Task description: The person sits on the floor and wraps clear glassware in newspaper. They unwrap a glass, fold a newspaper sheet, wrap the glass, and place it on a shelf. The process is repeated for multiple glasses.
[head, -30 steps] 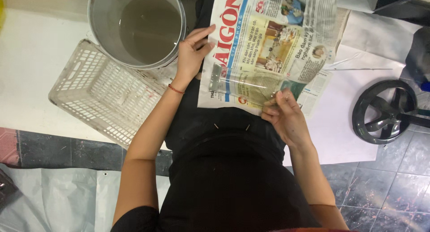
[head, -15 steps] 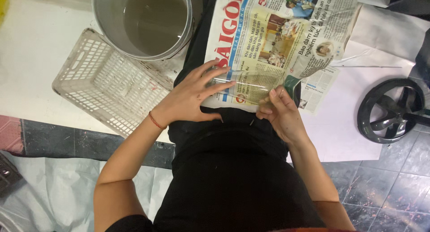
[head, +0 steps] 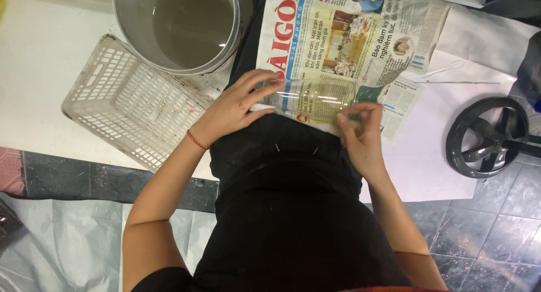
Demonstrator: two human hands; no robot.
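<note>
Left hand (head: pixel 236 109) and right hand (head: pixel 360 137) grip ends of clear glass jar (head: pixel 313 97) lying on newspaper (head: pixel 349 38) | likely fragile, slippery | best held by both ends

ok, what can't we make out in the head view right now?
- Clear glass lying on the newspaper: its ends are covered by the left hand and right hand.
- Bucket: far rim cut off by the top edge.
- Black wheel-shaped thing: partly cut by the right edge.
- Basket: one corner sits under the bucket.
</note>
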